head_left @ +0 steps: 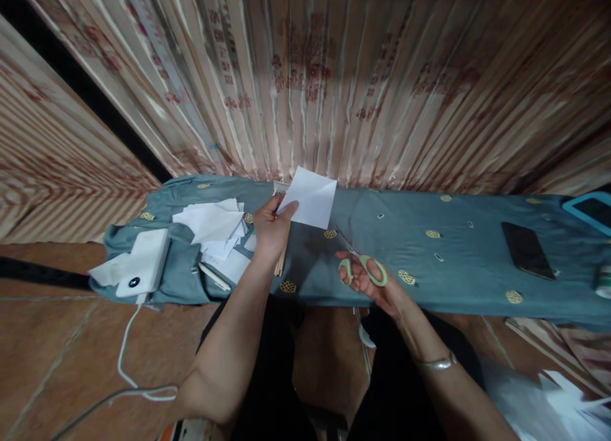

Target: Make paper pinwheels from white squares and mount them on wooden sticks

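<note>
My left hand (271, 226) is closed in a pinch on the corner of a white square sheet of paper (312, 197), held up above a low table covered in a blue-grey cloth (458, 263). My right hand (365, 279) has its fingers through the pale green handles of a pair of scissors (361, 258), whose blades point up and left toward the sheet without touching it. A thin wooden stick (280, 261) lies on the cloth just under my left hand.
A heap of white paper pieces (214, 228) lies left of my hand, with a white power bank (144, 263) and its cable (125, 358) at the table's left end. A black phone (527, 250) and a teal-edged tablet (589, 209) lie at the right. A pleated curtain (334, 78) hangs behind.
</note>
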A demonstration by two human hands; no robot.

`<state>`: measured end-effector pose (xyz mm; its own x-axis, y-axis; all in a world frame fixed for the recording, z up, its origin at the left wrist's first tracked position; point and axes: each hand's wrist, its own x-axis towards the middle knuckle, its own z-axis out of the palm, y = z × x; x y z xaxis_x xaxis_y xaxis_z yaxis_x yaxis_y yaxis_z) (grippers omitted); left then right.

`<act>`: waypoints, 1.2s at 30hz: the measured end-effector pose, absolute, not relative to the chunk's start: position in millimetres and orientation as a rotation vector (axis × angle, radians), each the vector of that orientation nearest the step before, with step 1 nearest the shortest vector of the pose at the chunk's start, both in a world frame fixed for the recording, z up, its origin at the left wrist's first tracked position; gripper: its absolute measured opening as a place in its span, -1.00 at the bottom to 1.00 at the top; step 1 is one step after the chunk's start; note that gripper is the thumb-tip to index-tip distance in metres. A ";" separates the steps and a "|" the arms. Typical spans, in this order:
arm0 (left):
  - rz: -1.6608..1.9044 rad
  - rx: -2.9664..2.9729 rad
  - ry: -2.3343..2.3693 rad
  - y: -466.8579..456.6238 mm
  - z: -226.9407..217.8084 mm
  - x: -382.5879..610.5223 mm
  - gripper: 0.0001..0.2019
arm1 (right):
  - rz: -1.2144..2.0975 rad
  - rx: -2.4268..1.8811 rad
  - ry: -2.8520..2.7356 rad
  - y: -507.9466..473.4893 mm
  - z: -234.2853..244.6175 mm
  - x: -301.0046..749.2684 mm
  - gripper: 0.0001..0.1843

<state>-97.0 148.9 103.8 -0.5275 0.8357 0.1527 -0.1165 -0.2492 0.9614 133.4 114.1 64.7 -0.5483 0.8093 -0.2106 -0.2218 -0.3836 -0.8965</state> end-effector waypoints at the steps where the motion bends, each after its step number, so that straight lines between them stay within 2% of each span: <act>1: 1.843 0.924 1.338 150.1 103.2 -96.5 -0.73 | 1.959 -0.862 -1.210 112.5 65.8 133.9 -0.33; 7: 1.747 0.981 1.307 155.0 97.7 -84.4 -0.72 | 1.811 -0.904 -1.428 113.0 68.4 135.4 -0.30; 13: 1.702 1.037 1.278 155.5 91.1 -75.8 -0.79 | 1.785 -0.944 -1.445 115.7 67.0 135.8 -0.36; 36: 1.693 1.038 1.282 151.9 90.9 -72.6 -0.78 | 1.790 -0.941 -1.472 116.4 68.4 134.2 -0.37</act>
<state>-72.6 151.9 90.9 -0.3817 0.9107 0.1580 -0.0949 -0.2086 0.9734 134.2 116.4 68.4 -0.5469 0.8265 -0.1334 -0.0284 -0.1775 -0.9837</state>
